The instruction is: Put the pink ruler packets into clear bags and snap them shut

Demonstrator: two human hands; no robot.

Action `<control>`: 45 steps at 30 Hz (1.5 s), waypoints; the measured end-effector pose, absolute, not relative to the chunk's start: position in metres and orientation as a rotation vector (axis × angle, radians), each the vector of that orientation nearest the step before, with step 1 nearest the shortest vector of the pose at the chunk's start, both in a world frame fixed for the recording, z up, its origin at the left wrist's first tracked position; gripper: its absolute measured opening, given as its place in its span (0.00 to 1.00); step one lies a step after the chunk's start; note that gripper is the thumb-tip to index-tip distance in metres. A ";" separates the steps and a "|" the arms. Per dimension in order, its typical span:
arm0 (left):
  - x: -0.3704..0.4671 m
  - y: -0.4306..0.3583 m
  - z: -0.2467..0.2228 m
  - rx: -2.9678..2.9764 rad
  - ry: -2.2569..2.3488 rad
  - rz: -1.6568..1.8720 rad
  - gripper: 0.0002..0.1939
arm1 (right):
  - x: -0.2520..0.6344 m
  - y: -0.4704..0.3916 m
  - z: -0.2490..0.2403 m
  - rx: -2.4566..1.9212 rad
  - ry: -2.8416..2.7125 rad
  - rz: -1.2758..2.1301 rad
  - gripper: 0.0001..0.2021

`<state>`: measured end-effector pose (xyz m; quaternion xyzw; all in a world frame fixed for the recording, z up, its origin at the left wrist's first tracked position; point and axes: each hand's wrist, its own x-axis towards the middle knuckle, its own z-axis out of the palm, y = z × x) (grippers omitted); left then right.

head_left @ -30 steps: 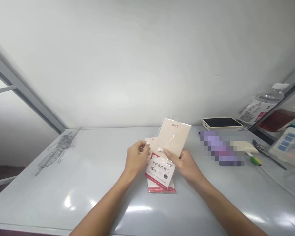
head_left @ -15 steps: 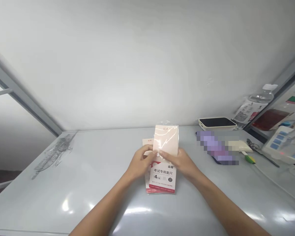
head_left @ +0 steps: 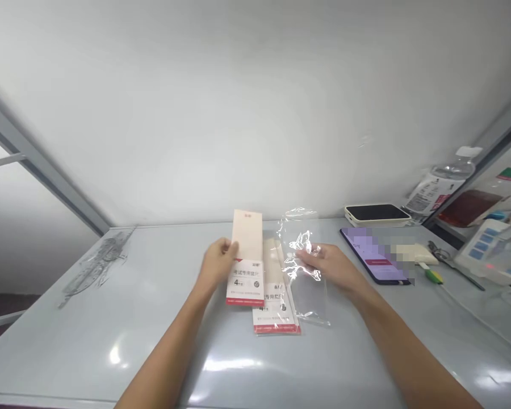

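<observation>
My left hand (head_left: 218,261) pinches the left edge of a cream, white and red card packet (head_left: 246,282), held upright over the table. To its right, my right hand (head_left: 323,262) has its fingers closed on a clear plastic sleeve (head_left: 310,298), which looks empty and shines with creases. Between the hands, another similar packet (head_left: 276,318) lies on the grey table, its upper left partly covered by the held packet.
At the right are a lit phone (head_left: 385,267), a second phone (head_left: 377,212) by the wall, a white cable with a green-yellow plug (head_left: 433,276), a clear bottle (head_left: 440,184) and a plastic box (head_left: 489,250). A dark drawing (head_left: 97,264) marks the table's left.
My hands have moved apart. The card packet is now out of the clear sleeve and further left in my left hand, while the sleeve is to the right in my right hand.
</observation>
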<state>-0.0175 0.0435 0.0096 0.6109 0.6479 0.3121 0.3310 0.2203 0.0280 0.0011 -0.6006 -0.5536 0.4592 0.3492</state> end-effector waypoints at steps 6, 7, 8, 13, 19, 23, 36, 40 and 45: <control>-0.053 0.055 0.004 1.707 2.219 0.238 0.08 | 0.243 0.043 -0.021 -2.171 -1.641 0.812 0.20; -0.055 0.055 0.003 1.711 2.239 0.184 0.08 | 0.244 0.043 -0.023 -2.203 -1.642 0.755 0.22; -0.056 0.055 0.004 1.720 2.251 0.143 0.07 | 0.243 0.043 -0.023 -2.244 -1.655 0.688 0.24; -0.035 0.049 0.005 1.876 2.304 0.171 0.09 | 0.233 0.033 -0.013 -2.392 -1.843 0.320 0.20; 0.018 0.028 -0.015 2.334 1.884 0.179 0.21 | 0.226 0.028 -0.008 -2.413 -1.893 0.220 0.17; 0.026 0.024 -0.023 2.371 1.855 0.099 0.15 | 0.225 0.028 -0.010 -2.417 -1.895 0.185 0.16; 0.017 0.027 -0.015 2.418 1.871 0.024 0.08 | 0.191 0.011 -0.006 -1.679 -1.839 0.217 0.17; 0.016 0.024 -0.010 2.415 1.917 0.115 0.07 | 0.175 0.003 -0.006 -1.691 -1.778 0.593 0.20; 0.017 0.018 -0.002 2.431 1.941 0.401 0.11 | 0.175 0.005 -0.004 -1.547 -1.467 1.143 0.22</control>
